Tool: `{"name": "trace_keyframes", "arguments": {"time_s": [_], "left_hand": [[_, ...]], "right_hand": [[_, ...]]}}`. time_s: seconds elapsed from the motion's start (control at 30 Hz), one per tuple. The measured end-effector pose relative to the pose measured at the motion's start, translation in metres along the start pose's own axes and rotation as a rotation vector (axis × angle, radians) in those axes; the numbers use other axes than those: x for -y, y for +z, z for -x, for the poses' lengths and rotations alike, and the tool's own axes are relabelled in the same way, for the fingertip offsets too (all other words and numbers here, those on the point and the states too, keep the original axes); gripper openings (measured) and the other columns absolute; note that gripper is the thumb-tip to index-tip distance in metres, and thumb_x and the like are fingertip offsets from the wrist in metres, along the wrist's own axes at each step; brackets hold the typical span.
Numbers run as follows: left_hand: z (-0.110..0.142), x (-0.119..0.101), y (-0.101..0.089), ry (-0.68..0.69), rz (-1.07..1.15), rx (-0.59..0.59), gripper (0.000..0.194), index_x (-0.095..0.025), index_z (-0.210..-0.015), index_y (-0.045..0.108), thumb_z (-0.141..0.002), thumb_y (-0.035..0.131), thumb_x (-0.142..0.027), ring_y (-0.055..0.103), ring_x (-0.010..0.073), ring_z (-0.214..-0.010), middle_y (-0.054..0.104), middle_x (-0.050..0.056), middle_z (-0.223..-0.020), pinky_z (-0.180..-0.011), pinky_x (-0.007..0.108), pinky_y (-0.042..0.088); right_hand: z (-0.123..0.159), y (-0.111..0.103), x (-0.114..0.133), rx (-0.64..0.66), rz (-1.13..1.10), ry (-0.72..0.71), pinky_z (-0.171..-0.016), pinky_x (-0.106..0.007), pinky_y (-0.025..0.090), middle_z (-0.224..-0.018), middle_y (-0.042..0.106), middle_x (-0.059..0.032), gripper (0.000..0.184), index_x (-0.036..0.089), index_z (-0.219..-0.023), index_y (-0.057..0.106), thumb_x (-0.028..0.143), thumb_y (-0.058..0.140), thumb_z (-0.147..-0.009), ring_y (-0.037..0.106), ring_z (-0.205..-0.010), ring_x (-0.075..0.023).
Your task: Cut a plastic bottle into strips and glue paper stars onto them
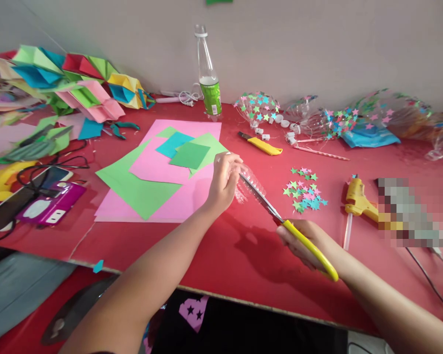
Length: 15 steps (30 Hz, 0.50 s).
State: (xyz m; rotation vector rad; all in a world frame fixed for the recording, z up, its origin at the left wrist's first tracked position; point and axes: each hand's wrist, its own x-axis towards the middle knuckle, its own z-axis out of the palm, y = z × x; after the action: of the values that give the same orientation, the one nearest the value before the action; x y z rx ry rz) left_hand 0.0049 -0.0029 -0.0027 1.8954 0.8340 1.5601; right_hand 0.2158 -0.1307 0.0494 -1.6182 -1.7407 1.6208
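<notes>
My left hand is closed on a piece of clear, ribbed plastic, held above the red table. My right hand grips a pair of scissors by the yellow handles. The long metal blades point up and left, lying along the plastic with their tips close to my left fingers. Whether the blades are fully closed, I cannot make out. Small paper stars lie just beyond the scissors. Left of my left hand are sheets of pink paper and green paper.
A clear bottle stands by the wall. A yellow cutter knife and star-covered plastic pieces lie behind my hands. At right is a yellow glue gun; at left, a phone, a purple device and folded paper shapes.
</notes>
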Motion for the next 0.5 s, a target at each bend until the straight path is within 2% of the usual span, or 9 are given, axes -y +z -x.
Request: {"name": "trace_keyframes", "arguments": {"time_s": [0.17,0.27,0.5], "left_hand": [[0.0038,-0.003,0.0014,0.054,-0.029,0.082,0.018,-0.025,-0.112,0.051,-0.097,0.041,-0.029,0.058,0.0197,-0.102,0.044,0.008,-0.111,-0.086,0.04,0.055],[0.0059,-0.0038,0.0032,0.048,-0.011,0.093,0.019,-0.025,-0.114,0.051,-0.097,0.041,-0.028,0.056,0.0214,-0.107,0.043,0.009,-0.112,-0.085,0.04,0.056],[0.0079,-0.0012,0.0049,0.022,0.009,0.076,0.03,-0.028,-0.126,0.046,-0.097,0.042,-0.024,0.059,0.0172,-0.097,0.04,0.009,-0.12,-0.085,0.039,0.056]], "right_hand": [[-0.0011,0.0002,0.0008,-0.006,0.009,-0.08,-0.042,-0.021,0.029,-0.052,0.036,0.0079,0.051,0.021,-0.071,0.04,0.068,0.04,-0.092,0.036,-0.041,-0.0063],[-0.0017,0.0029,-0.0024,-0.02,-0.024,-0.067,-0.04,-0.02,0.028,-0.051,0.036,0.0081,0.051,0.021,-0.072,0.04,0.068,0.037,-0.093,0.035,-0.04,-0.0057],[0.0014,0.0051,0.0029,-0.004,-0.078,0.026,-0.034,-0.018,0.025,-0.049,0.03,0.0093,0.056,0.022,-0.068,0.034,0.074,0.039,-0.089,0.031,-0.037,-0.0047]]}}
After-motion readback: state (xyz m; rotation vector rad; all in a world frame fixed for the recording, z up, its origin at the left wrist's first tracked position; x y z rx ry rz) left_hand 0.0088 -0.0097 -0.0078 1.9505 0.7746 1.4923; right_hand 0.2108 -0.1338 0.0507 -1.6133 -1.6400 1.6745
